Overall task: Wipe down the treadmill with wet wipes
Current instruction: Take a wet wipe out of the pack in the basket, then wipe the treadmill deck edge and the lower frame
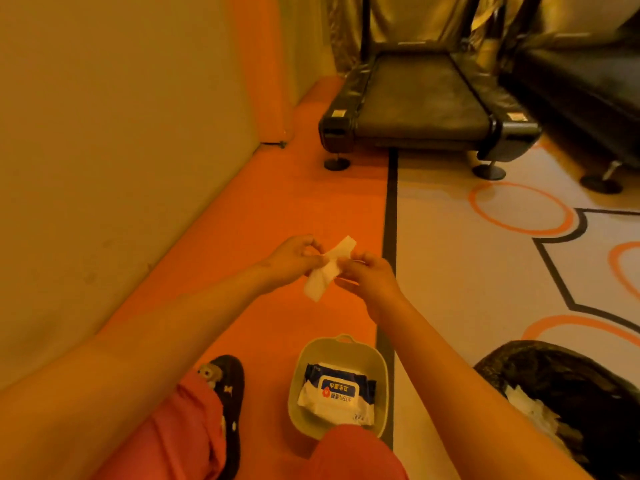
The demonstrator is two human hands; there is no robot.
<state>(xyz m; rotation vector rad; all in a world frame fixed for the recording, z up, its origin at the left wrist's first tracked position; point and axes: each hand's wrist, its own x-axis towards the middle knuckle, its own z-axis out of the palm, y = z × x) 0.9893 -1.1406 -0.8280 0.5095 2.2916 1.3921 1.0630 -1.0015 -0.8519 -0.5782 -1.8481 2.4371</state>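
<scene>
Pinching a wet wipe mid-frame, left hand and right hand held closed grips; uneven tugging might tear it.

We are pinching a soft, matt wipe short of the treadmill, whose belt is looking matt and rubbery, its side rails glossy. Nearer than the treadmill, a smooth plastic basket is holding a shiny film packet.
</scene>
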